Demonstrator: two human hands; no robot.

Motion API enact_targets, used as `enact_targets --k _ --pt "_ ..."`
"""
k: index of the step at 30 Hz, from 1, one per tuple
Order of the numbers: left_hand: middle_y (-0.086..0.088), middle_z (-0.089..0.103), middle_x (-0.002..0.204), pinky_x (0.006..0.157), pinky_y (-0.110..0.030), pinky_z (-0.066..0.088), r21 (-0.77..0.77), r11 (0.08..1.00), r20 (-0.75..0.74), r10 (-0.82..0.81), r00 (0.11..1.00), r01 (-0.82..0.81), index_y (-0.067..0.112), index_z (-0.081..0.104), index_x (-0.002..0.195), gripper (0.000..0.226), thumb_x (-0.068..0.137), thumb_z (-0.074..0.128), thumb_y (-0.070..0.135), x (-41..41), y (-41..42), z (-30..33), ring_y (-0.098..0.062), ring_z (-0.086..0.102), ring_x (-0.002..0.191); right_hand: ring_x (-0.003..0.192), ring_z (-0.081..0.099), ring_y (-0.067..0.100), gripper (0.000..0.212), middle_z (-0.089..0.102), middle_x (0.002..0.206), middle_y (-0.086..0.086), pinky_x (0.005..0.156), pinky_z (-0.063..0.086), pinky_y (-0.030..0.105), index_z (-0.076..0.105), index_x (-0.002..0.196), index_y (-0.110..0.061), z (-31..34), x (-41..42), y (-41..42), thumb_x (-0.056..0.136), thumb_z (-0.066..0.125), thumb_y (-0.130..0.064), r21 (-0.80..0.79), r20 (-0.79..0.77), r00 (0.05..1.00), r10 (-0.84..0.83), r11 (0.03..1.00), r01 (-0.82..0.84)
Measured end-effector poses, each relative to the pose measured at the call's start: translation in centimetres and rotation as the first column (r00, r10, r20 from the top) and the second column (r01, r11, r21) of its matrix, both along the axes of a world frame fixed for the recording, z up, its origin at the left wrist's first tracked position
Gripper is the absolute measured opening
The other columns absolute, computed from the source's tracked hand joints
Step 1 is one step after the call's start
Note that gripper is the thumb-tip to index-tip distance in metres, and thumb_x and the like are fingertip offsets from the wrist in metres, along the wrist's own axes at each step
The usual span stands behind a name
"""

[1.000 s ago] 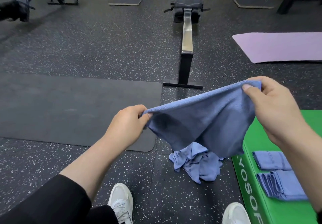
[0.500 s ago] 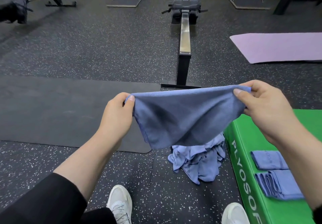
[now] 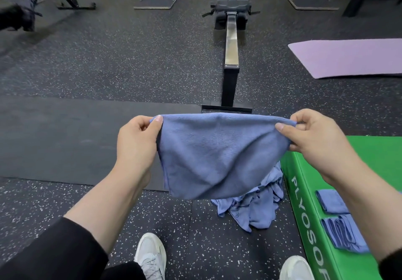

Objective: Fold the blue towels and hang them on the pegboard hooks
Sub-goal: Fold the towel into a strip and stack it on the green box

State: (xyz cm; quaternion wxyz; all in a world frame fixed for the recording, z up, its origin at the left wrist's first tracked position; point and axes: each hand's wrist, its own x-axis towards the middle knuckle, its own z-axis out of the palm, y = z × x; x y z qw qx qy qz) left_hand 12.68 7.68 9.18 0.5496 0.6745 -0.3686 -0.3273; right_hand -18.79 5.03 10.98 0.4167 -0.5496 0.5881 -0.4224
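Your left hand [image 3: 136, 142] and right hand [image 3: 315, 136] each pinch a top corner of a blue towel [image 3: 219, 155], stretched between them in mid-air. Below it, a crumpled towel heap [image 3: 254, 210] lies on the floor. At near right, two folded towels [image 3: 339, 221] rest on the green box [image 3: 374, 160].

Gym floor. Speckled rubber flooring [image 3: 108, 72], rowing machine [image 3: 231, 29], purple exercise mat [image 3: 352, 58], black mat [image 3: 76, 140]. Green plyo box [image 3: 304, 203].

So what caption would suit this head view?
Both hands, left and right, hold a blue towel stretched above a heap.
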Motion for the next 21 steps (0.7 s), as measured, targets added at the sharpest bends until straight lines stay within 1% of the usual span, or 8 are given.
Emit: enact_targets --k 2,4,8,12,16,18,19,21 --pt "0.003 0.067 0.074 0.070 -0.039 0.047 0.004 1.000 -0.032 -0.002 0.999 0.002 0.021 0.071 0.078 0.023 0.090 0.068 0.040 -0.2 -0.1 -0.1 -0.016 0.053 0.069 0.074 0.053 0.020 0.018 0.055 0.074 0.017 0.071 0.055 0.041 0.056 0.084 -0.015 -0.3 0.3 -0.2 0.092 0.072 -0.017 0.038 0.006 1.000 0.023 0.999 -0.023" --pt "0.005 0.067 0.072 0.069 -0.036 0.046 0.013 1.000 -0.080 -0.007 0.997 0.008 0.018 0.073 0.077 0.023 0.092 0.069 0.035 -0.7 -0.2 -0.1 -0.013 0.053 0.065 0.075 0.057 0.020 0.016 0.056 0.076 0.016 0.075 0.056 0.043 0.057 0.087 -0.014 -0.4 0.7 -0.4 0.092 0.072 -0.017 0.088 0.034 0.998 0.049 0.995 -0.052" --pt "-0.001 0.072 0.078 0.069 -0.036 0.051 0.025 0.998 -0.160 -0.048 0.986 0.053 0.012 0.076 0.080 0.020 0.093 0.072 0.027 -3.1 -0.1 0.0 -0.013 0.058 0.068 0.073 0.066 0.018 0.007 0.071 0.082 0.011 0.069 0.057 0.035 0.067 0.094 -0.009 -1.0 2.2 -0.7 0.093 0.070 -0.015 0.163 0.146 0.988 0.043 0.984 -0.067" --pt "-0.001 0.077 0.082 0.077 -0.045 0.059 0.048 0.990 -0.106 -0.126 0.986 0.132 0.016 0.077 0.080 0.018 0.092 0.072 0.028 -6.1 -0.2 -0.1 -0.012 0.063 0.072 0.076 0.068 0.023 0.017 0.074 0.096 0.025 0.076 0.058 0.041 0.075 0.089 -0.001 -1.4 4.4 -0.5 0.096 0.065 -0.013 0.209 0.237 0.971 0.024 0.975 -0.075" --pt "0.013 0.072 0.069 0.065 -0.023 0.051 0.075 0.981 0.003 -0.180 0.984 0.179 0.021 0.078 0.078 0.017 0.092 0.071 0.027 -8.6 -0.3 0.1 -0.002 0.059 0.060 0.083 0.073 0.033 0.025 0.076 0.091 0.020 0.083 0.060 0.051 0.072 0.085 -0.002 -1.9 6.4 -0.5 0.095 0.060 -0.022 0.208 0.182 0.979 0.087 0.970 -0.125" --pt "0.015 0.075 0.076 0.066 -0.017 0.050 0.067 0.979 0.080 -0.199 0.977 0.194 0.022 0.079 0.082 0.013 0.091 0.071 0.026 -9.4 -0.3 0.2 0.001 0.065 0.069 0.067 0.060 0.025 0.032 0.061 0.069 0.011 0.072 0.058 0.052 0.056 0.071 0.001 -1.9 7.5 -0.2 0.086 0.056 -0.027 0.202 0.129 0.982 0.135 0.966 -0.159" --pt "0.016 0.075 0.078 0.068 -0.017 0.051 0.063 0.978 0.103 -0.204 0.973 0.199 0.023 0.080 0.083 0.012 0.091 0.072 0.026 -9.6 -0.3 0.1 0.001 0.067 0.074 0.064 0.046 0.022 0.032 0.047 0.066 0.009 0.065 0.050 0.045 0.048 0.067 0.001 -1.9 8.0 0.0 0.082 0.054 -0.026 0.193 0.120 0.981 0.154 0.966 -0.175" --pt "0.016 0.075 0.082 0.072 -0.018 0.052 0.058 0.977 0.124 -0.210 0.970 0.204 0.025 0.080 0.083 0.010 0.090 0.073 0.026 -9.9 -0.3 0.1 0.001 0.068 0.080 0.069 0.037 0.020 0.036 0.040 0.068 0.008 0.064 0.039 0.040 0.048 0.072 0.008 -1.9 8.8 0.1 0.080 0.052 -0.027 0.185 0.155 0.972 0.174 0.962 -0.202"
